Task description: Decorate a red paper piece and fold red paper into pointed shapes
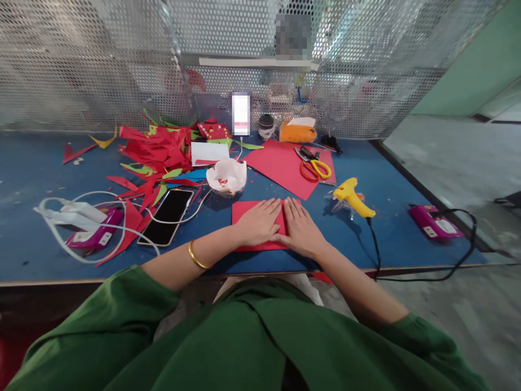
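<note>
A rectangular piece of red paper lies on the blue table close to its front edge. My left hand rests flat on its middle, fingers stretched out and pointing away from me. Beside it, my right hand lies flat over the paper's right part, with its fingers extended. Both hands press on the paper without gripping it, and they cover much of it. Whether the paper is folded, I cannot tell for sure. Just beyond lies a larger red sheet with scissors on it.
A yellow glue gun stands on the right, its black cord running to a purple power strip. To the left are a phone, white cables, another purple strip, a white bowl and heaped red scraps. Perforated metal screens the back.
</note>
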{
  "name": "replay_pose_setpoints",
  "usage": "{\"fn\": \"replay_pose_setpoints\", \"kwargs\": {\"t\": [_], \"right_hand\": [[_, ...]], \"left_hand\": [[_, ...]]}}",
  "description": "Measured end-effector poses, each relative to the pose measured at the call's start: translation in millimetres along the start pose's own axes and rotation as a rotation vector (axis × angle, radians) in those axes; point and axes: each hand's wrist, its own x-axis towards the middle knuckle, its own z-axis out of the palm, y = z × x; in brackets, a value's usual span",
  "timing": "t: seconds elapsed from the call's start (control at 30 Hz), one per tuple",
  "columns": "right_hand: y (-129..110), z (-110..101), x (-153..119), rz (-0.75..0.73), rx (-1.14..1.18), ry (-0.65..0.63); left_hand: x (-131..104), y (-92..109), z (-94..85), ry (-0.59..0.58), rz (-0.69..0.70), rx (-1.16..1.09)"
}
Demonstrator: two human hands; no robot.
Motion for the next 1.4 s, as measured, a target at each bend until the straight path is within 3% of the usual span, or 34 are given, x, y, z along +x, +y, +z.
{"fn": "replay_pose_setpoints", "kwargs": {"t": [0.13, 0.27, 0.47, 0.6, 0.77, 1.13, 1.27, 1.4], "right_hand": [[0, -3, 0, -0.009, -0.033, -0.002], [3, -1, -3, 0.026, -0.051, 0.022], [-2, -14, -6, 0.056, -0.08, 0.061], [-20, -20, -15, -0.039, -0.063, 0.108], [-37, -7, -27, -0.193, 0.042, -0.038], [-1, -9, -66, -0.132, -0.085, -0.019], [-1, -10, -69, -0.122, -0.101, -0.021], [-16, -15, -66, -0.163, -0.075, 0.018]], "left_hand": [[-17, 12, -4.9, 0.033, -0.085, 0.007], [-44, 27, -11.6, 0.094, -0.087, 0.071], [-71, 45, 9.3, 0.117, -0.153, 0.065], [-71, 44, 21.2, 0.092, -0.154, 0.056], [-72, 40, 24.7, 0.065, -0.108, 0.009], [-108, 28, 20.9, 0.108, -0.073, -0.023], [-115, 36, 23.2, 0.111, 0.111, 0.008], [-111, 42, 23.1, 0.062, 0.114, 0.016]]}}
